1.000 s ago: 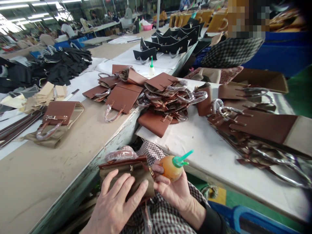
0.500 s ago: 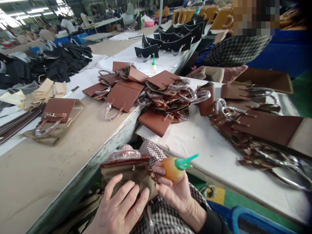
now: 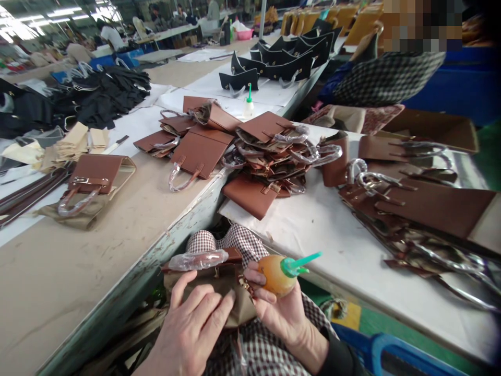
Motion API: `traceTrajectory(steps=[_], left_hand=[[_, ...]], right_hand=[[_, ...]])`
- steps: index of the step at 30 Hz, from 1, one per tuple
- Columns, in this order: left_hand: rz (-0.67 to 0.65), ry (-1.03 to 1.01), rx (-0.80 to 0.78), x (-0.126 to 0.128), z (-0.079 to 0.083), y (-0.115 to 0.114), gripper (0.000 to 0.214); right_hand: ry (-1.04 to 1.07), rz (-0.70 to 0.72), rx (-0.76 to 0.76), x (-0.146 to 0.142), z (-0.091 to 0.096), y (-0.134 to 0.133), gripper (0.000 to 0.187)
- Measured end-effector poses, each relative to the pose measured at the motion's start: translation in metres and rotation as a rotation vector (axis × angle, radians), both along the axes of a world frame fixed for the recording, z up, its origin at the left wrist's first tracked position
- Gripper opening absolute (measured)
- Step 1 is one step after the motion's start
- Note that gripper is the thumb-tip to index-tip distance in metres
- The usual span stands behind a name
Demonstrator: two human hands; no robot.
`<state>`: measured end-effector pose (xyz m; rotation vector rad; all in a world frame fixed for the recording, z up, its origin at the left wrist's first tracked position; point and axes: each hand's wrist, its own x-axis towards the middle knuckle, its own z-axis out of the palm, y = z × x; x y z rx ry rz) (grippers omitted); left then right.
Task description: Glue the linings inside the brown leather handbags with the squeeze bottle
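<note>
My left hand (image 3: 191, 326) lies flat, fingers spread, on the khaki lining of a brown handbag piece (image 3: 207, 277) resting in my checked lap. A plastic-wrapped handle (image 3: 198, 259) runs along the top of that piece. My right hand (image 3: 279, 308) grips a small orange glue bottle (image 3: 276, 274) with a green nozzle pointing right, just beside the bag's metal clasp.
A heap of brown bag parts with wrapped handles (image 3: 270, 151) lies on the white table (image 3: 336, 224) ahead. More brown panels (image 3: 415, 198) are at right, one bag (image 3: 94, 183) on the left bench, black parts (image 3: 282, 62) and a white glue bottle (image 3: 248, 107) farther back. A person in check sits at upper right.
My left hand has slid slightly lower on the lining, uncovering more of the wrapped handle. The right hand with the glue bottle has barely moved.
</note>
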<state>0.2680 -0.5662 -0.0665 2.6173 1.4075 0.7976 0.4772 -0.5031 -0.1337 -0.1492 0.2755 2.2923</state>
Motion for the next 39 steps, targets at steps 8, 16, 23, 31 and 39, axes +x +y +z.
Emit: traceTrajectory(steps=[8,16,23,31,39], left_hand=[[-0.019,-0.024,0.071,0.005,0.004,-0.004,0.036],[-0.048,0.089,0.254,0.000,0.014,-0.013,0.038],[-0.019,0.151,0.270,-0.008,0.022,-0.026,0.041],[-0.116,0.208,0.126,-0.023,0.018,0.000,0.027],[0.050,0.044,-0.210,-0.040,-0.005,0.041,0.063]], right_hand=[[0.013,-0.030,0.031,0.000,-0.001,-0.001,0.035],[0.078,-0.035,0.035,0.007,-0.007,-0.001,0.026],[0.056,-0.006,0.038,0.018,-0.011,0.001,0.020],[-0.144,0.011,0.073,0.018,0.005,0.002,0.035],[-0.285,-0.043,0.178,0.012,0.045,0.032,0.043]])
